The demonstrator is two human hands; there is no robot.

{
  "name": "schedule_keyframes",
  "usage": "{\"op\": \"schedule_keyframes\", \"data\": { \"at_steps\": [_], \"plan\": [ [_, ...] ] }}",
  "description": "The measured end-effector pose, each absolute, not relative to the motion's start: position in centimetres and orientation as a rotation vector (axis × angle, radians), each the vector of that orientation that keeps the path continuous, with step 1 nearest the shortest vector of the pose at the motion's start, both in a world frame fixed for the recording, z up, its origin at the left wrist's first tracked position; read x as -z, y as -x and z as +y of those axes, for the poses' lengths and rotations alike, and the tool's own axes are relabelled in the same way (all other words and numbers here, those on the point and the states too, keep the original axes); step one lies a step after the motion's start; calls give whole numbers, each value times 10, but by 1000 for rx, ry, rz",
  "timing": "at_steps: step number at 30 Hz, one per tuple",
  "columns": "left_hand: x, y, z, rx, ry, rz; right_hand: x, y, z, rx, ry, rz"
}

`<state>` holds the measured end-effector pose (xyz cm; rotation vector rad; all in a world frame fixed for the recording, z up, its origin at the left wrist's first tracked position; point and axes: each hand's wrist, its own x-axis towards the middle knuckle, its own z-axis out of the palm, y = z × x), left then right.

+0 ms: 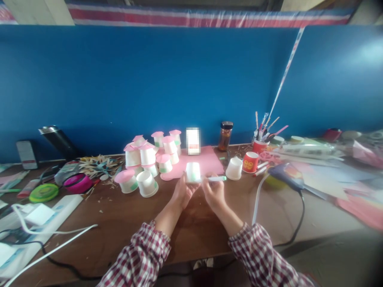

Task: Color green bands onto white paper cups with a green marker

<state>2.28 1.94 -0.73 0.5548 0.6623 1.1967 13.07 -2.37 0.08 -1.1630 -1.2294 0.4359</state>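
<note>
My left hand (182,194) is closed around the lower edge of a white paper cup (193,170), upside down, with a pale green patch on its side. A green-and-white marker (219,179) is gripped in my right hand (214,194), its capped-looking green end pointing right. Its other end is at the cup's side; contact is hard to make out. Left of my hands stand several upturned paper cups, some with pink paper tops, such as one cup (147,154). A plain cup (146,185) with a green patch sits in front. Another white cup (234,169) stands to the right.
Pink paper (205,159) lies behind the held cup. To the right are a red cup (250,162), a pen holder (261,146), a glue gun (285,176) and an amber bottle (225,137). Wooden sticks (101,166) and a power strip (56,223) with cables lie left.
</note>
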Motion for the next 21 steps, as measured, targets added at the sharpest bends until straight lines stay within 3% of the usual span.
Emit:
{"op": "schedule_keyframes", "data": {
  "at_steps": [21],
  "plan": [
    [4, -22, 19, -1213, -595, 658, 2, -133, -21, -499, 1150, -1153]
  ]
}}
